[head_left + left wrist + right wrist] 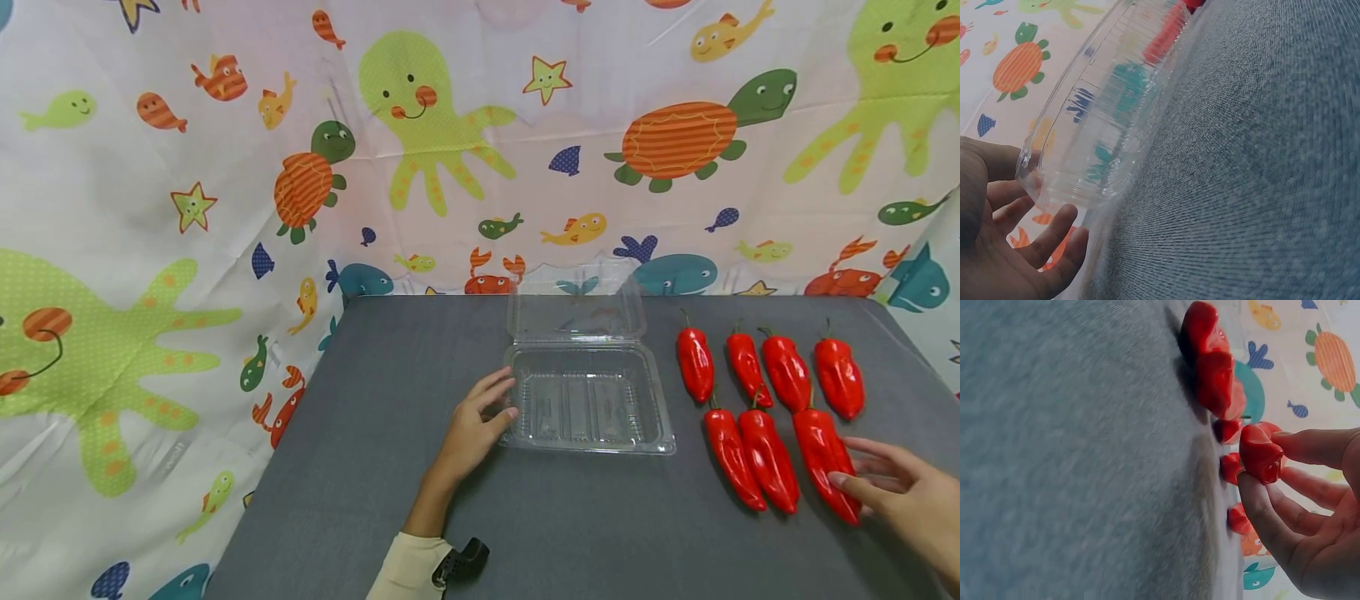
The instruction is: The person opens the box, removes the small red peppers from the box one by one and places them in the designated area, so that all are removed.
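Observation:
At the right of the head view, my right hand [896, 492] pinches a long red pepper [823, 458] between thumb and fingers. In the right wrist view that pepper [1259, 453] appears raised off the cloth. Several other red peppers [767, 458] lie in two rows beside and behind it, stems pointing away. My left hand [471, 425] touches the left side of a clear plastic clamshell container [663, 417] with loosely bent, spread fingers. Its lid [577, 312] is folded back, and its base holds nothing. The left wrist view shows fingertips at the container's corner [1032, 169].
A grey cloth [360, 467] covers the table. Behind it and to the left hangs a white curtain [465, 242] printed with sea animals. The container's lid reaches the table's back edge. A dark band [461, 562] is on my left wrist.

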Available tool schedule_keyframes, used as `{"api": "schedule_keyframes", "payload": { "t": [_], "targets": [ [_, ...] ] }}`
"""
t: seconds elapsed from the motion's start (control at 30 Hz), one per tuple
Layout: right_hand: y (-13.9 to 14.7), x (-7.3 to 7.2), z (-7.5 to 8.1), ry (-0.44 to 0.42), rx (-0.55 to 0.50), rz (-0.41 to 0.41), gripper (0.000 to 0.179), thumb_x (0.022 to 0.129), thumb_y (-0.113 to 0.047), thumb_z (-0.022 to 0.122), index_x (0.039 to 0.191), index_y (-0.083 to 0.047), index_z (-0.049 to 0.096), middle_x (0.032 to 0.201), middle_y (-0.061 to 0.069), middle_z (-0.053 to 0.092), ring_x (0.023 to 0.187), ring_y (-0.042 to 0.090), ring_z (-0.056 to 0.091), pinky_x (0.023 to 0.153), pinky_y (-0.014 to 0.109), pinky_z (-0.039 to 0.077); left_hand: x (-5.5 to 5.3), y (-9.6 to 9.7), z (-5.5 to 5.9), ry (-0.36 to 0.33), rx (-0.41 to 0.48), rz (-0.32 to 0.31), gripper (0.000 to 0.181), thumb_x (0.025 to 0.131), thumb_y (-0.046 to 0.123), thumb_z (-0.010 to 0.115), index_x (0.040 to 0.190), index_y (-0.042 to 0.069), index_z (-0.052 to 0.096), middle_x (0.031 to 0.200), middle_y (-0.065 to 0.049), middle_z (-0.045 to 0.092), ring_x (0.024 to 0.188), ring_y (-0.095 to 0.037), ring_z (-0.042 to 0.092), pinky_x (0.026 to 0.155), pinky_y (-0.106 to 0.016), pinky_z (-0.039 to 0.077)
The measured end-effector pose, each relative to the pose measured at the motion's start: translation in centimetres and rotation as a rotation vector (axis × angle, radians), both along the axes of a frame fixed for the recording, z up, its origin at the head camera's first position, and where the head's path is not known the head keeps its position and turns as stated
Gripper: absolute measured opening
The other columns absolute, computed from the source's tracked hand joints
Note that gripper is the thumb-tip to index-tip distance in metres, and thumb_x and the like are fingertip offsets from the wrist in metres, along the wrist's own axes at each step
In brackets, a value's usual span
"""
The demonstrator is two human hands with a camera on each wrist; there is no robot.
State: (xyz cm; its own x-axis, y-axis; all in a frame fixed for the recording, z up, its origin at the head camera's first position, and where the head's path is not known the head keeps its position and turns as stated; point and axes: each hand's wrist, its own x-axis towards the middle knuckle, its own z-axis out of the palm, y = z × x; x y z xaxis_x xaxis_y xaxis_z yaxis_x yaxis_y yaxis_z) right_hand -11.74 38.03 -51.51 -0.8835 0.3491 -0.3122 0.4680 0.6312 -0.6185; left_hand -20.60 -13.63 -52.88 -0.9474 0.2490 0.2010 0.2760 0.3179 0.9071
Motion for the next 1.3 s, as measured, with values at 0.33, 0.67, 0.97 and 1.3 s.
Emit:
{"api": "schedule_keyframes", "payload": {
  "t": [0.33, 0.67, 0.97, 1.3],
  "targets": [
    [0.4, 0.4, -0.5, -0.043, 0.011, 0.013, 0.088, 0.095, -0.028, 0.082, 0.154, 0.014, 0.031, 0.123, 0.046, 0.052, 0.078, 0.025, 0.069, 0.057, 0.033, 0.054, 0.0, -0.1, -0.1, -0.005, 0.004, 0.002, 0.051, 0.100, 0.011, 0.072, 0.148, 0.002, 0.060, 0.163, -0.001, 0.049, 0.130, -0.032, 0.064, 0.093, -0.030, 0.055],
    [0.2, 0.5, -0.9, 0.048, 0.063, 0.065, 0.071, 0.094, -0.016, 0.080, 0.143, 0.018, 0.040, 0.111, 0.045, 0.057, 0.074, 0.025, 0.069, 0.054, 0.032, 0.052, 0.0, 0.0, 0.1, -0.003, 0.004, 0.000, 0.051, 0.100, 0.010, 0.071, 0.149, 0.002, 0.060, 0.163, -0.002, 0.049, 0.130, -0.033, 0.064, 0.092, -0.030, 0.055],
    [0.3, 0.6, -1.0, 0.023, 0.082, 0.065, 0.076, 0.097, -0.025, 0.079, 0.143, 0.018, 0.038, 0.119, 0.049, 0.053, 0.079, 0.034, 0.071, 0.055, 0.034, 0.054, 0.0, 0.2, 0.1, -0.012, 0.004, 0.008, 0.053, 0.099, 0.011, 0.072, 0.151, 0.005, 0.059, 0.163, 0.000, 0.049, 0.129, -0.032, 0.063, 0.091, -0.030, 0.055],
    [-0.4, -0.3, 1.2, 0.222, 0.361, 0.106, 0.064, 0.102, -0.032, 0.067, 0.141, 0.016, 0.047, 0.133, 0.047, 0.036, 0.121, 0.062, 0.037, 0.096, 0.077, 0.040, -0.1, 0.0, 0.0, 0.026, 0.054, 0.023, 0.058, 0.100, 0.017, 0.074, 0.155, 0.014, 0.056, 0.162, 0.002, 0.050, 0.127, -0.034, 0.064, 0.090, -0.037, 0.055]
  ]
}}
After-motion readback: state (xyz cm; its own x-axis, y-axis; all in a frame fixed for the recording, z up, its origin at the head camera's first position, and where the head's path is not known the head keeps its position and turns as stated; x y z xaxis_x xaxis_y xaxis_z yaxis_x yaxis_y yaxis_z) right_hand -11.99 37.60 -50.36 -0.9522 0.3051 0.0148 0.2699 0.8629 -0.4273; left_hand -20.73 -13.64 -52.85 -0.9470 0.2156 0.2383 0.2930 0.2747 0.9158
